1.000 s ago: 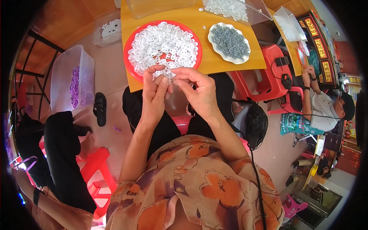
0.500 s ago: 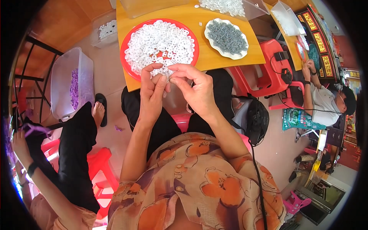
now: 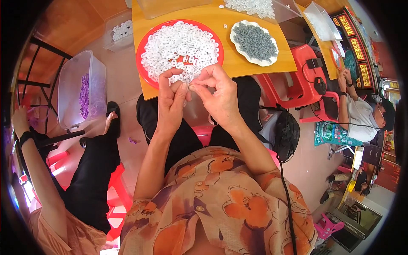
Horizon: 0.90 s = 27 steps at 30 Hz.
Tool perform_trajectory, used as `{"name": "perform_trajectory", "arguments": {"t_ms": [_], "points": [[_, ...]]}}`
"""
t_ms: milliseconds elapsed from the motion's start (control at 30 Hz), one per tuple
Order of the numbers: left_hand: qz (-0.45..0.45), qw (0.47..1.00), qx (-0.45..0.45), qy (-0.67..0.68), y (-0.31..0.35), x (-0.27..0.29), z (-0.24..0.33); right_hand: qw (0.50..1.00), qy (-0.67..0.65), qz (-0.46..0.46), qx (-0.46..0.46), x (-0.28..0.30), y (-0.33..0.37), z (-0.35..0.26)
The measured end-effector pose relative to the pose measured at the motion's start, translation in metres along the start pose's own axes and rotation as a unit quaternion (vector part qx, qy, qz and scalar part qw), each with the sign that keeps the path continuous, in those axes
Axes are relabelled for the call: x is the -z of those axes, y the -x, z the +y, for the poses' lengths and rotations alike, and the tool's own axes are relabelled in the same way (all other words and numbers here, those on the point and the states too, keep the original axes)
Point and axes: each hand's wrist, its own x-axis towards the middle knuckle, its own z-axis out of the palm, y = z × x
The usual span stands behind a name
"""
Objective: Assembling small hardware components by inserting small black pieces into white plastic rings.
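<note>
My left hand (image 3: 172,100) and my right hand (image 3: 216,95) meet over my lap, at the near edge of a red round tray (image 3: 221,55). The tray is heaped with small white oval plastic pieces (image 3: 178,42) with holes; a bit of its red bottom shows through near the front. Thumb and fingers of both hands are pinched together around a small white piece, mostly covered by the fingertips. To the right of the tray lies a white scalloped plate (image 3: 272,59) bearing a pile of small grey metal-looking parts (image 3: 255,41), too fine to name.
Clear bins (image 3: 250,8) with white pieces stand at the table's (image 3: 212,12) far side. Right of the table is a red plastic stool (image 3: 293,80). On the floor at left stands a clear tub (image 3: 68,93) with purple pieces. Co-workers sit at left and far right.
My hands stay pinched together at nearly the same spot. The co-worker at left has shifted an arm and a leg. The whole view has moved slightly.
</note>
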Motion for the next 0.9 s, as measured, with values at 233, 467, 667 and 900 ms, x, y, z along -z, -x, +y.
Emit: {"name": "perform_trajectory", "arguments": {"t_ms": [233,467,667,900], "points": [[0.025,0.999,0.000,0.038,0.000,-0.002,0.001,0.989,-0.100,-0.076,-0.082,0.014,-0.004,-0.008],[0.021,0.999,-0.009,0.023,0.000,0.001,0.001,0.991,-0.039,-0.110,-0.068,0.012,-0.003,-0.008],[0.026,0.997,0.069,0.032,0.001,0.002,-0.004,0.996,0.009,-0.080,-0.048,0.013,-0.001,-0.007],[0.042,0.999,0.020,-0.012,0.005,-0.002,-0.012,1.000,0.003,-0.021,-0.014,0.002,0.006,-0.007]]}}
